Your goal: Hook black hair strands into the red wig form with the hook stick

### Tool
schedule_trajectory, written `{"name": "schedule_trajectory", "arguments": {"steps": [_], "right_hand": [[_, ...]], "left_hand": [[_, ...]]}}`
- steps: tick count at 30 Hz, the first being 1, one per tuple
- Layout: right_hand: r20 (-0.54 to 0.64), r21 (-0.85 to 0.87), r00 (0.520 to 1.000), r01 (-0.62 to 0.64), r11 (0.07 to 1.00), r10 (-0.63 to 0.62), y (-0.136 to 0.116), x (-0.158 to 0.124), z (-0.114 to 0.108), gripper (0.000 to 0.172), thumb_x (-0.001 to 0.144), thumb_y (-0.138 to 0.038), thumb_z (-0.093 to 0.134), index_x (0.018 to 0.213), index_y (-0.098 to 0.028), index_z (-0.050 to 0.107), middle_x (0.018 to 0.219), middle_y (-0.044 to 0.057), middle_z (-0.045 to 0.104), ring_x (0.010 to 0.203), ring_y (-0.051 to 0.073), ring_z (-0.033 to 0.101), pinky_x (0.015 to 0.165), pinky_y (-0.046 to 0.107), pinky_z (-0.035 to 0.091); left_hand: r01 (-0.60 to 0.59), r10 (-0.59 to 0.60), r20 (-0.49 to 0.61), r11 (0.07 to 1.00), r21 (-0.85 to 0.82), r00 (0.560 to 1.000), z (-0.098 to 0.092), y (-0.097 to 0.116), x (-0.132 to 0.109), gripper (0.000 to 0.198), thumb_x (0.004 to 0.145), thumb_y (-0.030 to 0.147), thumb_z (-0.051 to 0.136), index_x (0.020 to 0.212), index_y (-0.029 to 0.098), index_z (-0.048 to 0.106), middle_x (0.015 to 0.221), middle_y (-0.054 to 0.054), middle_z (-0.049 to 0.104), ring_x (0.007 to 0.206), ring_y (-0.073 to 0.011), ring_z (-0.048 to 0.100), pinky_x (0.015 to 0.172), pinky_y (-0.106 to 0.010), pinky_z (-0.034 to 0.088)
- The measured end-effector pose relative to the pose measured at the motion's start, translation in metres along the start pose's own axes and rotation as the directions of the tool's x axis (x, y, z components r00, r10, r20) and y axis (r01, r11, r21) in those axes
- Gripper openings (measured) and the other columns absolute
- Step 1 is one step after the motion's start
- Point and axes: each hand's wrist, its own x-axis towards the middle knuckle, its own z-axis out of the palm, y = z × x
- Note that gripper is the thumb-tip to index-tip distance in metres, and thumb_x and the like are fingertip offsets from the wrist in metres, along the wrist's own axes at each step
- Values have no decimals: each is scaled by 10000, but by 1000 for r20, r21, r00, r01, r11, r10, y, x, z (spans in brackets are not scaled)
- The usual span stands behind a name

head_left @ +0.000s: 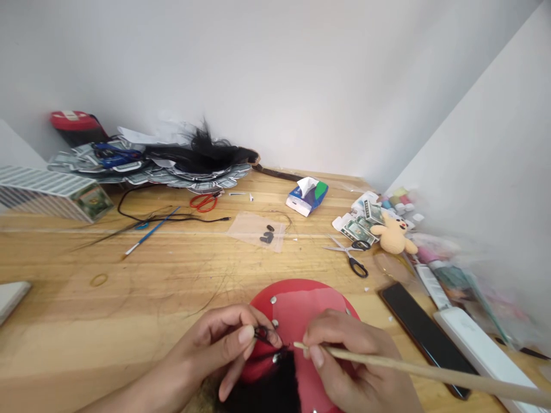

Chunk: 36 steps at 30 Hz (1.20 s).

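My left hand (228, 344) pinches a small dark clip (261, 332) between thumb and forefinger, over a round red pad (262, 298). In my right hand (353, 361) is a long wooden stick (387, 362), held like a pen. Its pale end points left towards the clip, and a fine tip seems to stick out of it, too thin to make out clearly. Below the fingers lies a patch of black hair (275, 384) on the pad. Silver pin heads (273, 300) and a translucent pinkish sheet (301, 315) show on the pad.
Beyond the pad lie a clear bag with small dark clips (269, 235), black-handled scissors (355, 252), a tissue pack (307, 196) and a blue brush (150, 232). At right are a phone (426, 338), a white power strip (486, 355) and a plush toy (394, 232). Black hair (206, 152) lies by the wall.
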Motion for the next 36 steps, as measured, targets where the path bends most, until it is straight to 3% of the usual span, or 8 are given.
{"name": "schedule_trajectory", "arguments": {"steps": [4,9,14,18,21,29,33,36], "right_hand": [[-14,7,1000,17,1000,-17,0,0,1,195,821,-77,532,699,-199,622,579,-23,656,470,89,562,470,154,410],[37,30,999,-4,1000,3,-3,0,1,205,843,-91,523,695,-199,615,587,-17,649,505,95,591,504,155,433],[40,48,999,-11,999,10,-3,-3,0,173,844,-95,541,760,-215,632,649,-22,691,545,93,628,537,146,459],[35,51,999,-17,999,15,0,-5,0,174,845,-82,536,779,-210,633,682,-4,718,582,105,672,562,151,492],[20,77,1000,1,997,-3,1,-5,2,170,829,-75,541,763,-203,632,667,5,720,582,111,684,564,154,510],[66,142,997,-39,989,29,1,-1,-3,161,821,-82,554,743,-193,641,679,24,725,599,126,685,564,177,519],[124,79,985,-131,988,121,-1,-2,-7,143,848,-113,562,781,-200,654,663,-2,704,552,115,629,517,185,474],[133,94,972,-209,973,195,-2,-5,-7,127,883,-167,543,821,-209,645,645,-28,670,481,90,543,443,175,408]], "left_hand": [[19,-19,-11,998,-55,1000,3,0,2,415,867,576,658,953,171,689,744,13,655,392,-9,319,433,-215,157],[13,-13,0,997,-75,1000,3,-1,4,376,897,553,634,964,189,699,520,76,485,391,-30,309,438,-222,135],[15,-15,0,999,-41,1000,2,1,5,378,905,552,621,962,187,704,502,73,478,397,-44,330,458,-226,158],[-10,11,20,1000,-30,1000,3,4,3,363,911,541,620,937,191,716,817,-8,688,416,-17,401,505,-210,273],[-45,45,32,999,-5,998,3,6,3,357,920,535,614,924,195,723,1060,-39,703,433,2,455,591,-225,366],[-82,76,51,990,119,996,1,11,4,376,944,545,568,930,200,717,994,-24,695,484,-26,481,629,-231,391],[-73,67,40,982,173,997,1,13,4,404,940,569,551,922,199,713,781,8,648,481,-59,468,612,-241,388],[-69,63,39,982,177,997,3,13,4,396,938,566,555,901,200,701,786,7,643,486,-64,469,607,-241,384]]}}
